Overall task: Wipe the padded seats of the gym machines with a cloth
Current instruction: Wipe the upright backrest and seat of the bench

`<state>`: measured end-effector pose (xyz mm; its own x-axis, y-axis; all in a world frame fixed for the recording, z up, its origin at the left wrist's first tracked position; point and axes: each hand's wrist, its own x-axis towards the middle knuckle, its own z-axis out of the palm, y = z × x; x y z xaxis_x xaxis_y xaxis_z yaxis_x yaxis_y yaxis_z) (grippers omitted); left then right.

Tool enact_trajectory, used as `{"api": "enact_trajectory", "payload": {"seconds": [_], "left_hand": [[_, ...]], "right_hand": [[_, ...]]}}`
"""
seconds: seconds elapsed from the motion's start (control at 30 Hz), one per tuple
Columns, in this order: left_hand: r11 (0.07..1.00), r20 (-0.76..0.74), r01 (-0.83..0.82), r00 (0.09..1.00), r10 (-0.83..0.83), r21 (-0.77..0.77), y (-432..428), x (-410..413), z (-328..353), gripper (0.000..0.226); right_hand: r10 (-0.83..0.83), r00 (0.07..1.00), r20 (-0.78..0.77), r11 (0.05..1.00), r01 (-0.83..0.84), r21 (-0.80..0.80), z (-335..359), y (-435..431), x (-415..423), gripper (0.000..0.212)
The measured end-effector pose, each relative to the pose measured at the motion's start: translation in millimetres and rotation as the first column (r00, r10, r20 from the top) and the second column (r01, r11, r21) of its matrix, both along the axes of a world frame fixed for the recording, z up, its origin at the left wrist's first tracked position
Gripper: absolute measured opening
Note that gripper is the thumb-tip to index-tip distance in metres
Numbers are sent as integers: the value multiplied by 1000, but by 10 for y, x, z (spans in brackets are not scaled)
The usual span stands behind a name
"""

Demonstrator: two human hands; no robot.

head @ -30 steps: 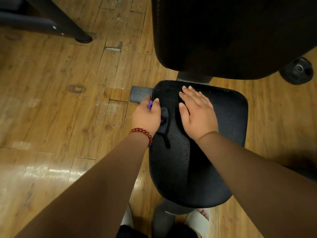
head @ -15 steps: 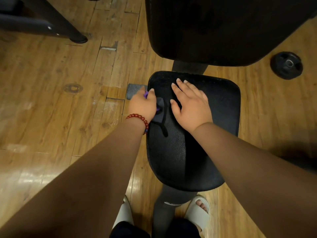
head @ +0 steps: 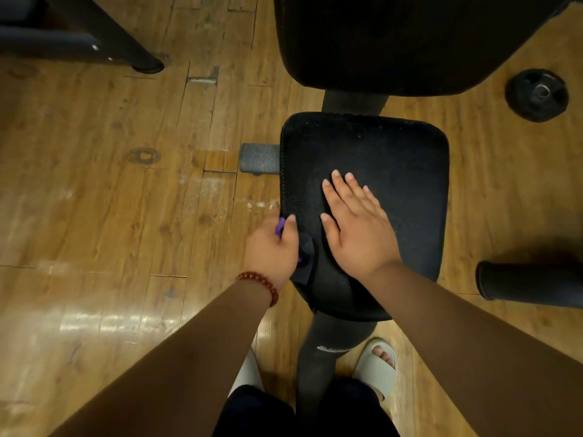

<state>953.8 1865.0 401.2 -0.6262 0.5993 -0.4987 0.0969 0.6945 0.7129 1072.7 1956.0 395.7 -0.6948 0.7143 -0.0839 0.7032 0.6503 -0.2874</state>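
Note:
A black padded seat (head: 394,159) sits below me, with a larger black back pad (head: 394,42) beyond it. My left hand (head: 273,250) is at the seat's left edge, closed on a bunched purple and dark cloth (head: 304,257) that hangs over that edge. My right hand (head: 355,228) lies flat on the seat with fingers spread, holding nothing. A red bead bracelet circles my left wrist.
The floor is wooden planks. A black weight plate (head: 536,94) lies at the right, a black foam roller pad (head: 530,283) lower right, a grey foot piece (head: 258,158) left of the seat, and a dark machine leg (head: 126,48) at top left. My sandalled feet (head: 377,362) straddle the seat post.
Both hands have slid back along the seat toward its near end, the left one dragging the cloth down the left edge. The view shifted, showing the roller pad at right.

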Motion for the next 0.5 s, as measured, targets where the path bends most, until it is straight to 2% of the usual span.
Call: {"api": "enact_trajectory", "payload": {"seconds": [0.1, 0.3, 0.5], "left_hand": [[997, 30, -77, 997, 77, 20, 245, -74, 12, 52], [996, 6, -85, 996, 84, 10, 34, 123, 45, 53], [1000, -37, 17, 999, -17, -13, -146, 219, 54, 54]], "right_hand": [[-8, 1000, -9, 1000, 8, 20, -4, -12, -13, 61], [-16, 1000, 8, 999, 15, 49, -7, -40, -31, 61], [-33, 999, 7, 998, 32, 46, 11, -73, -30, 54]]}}
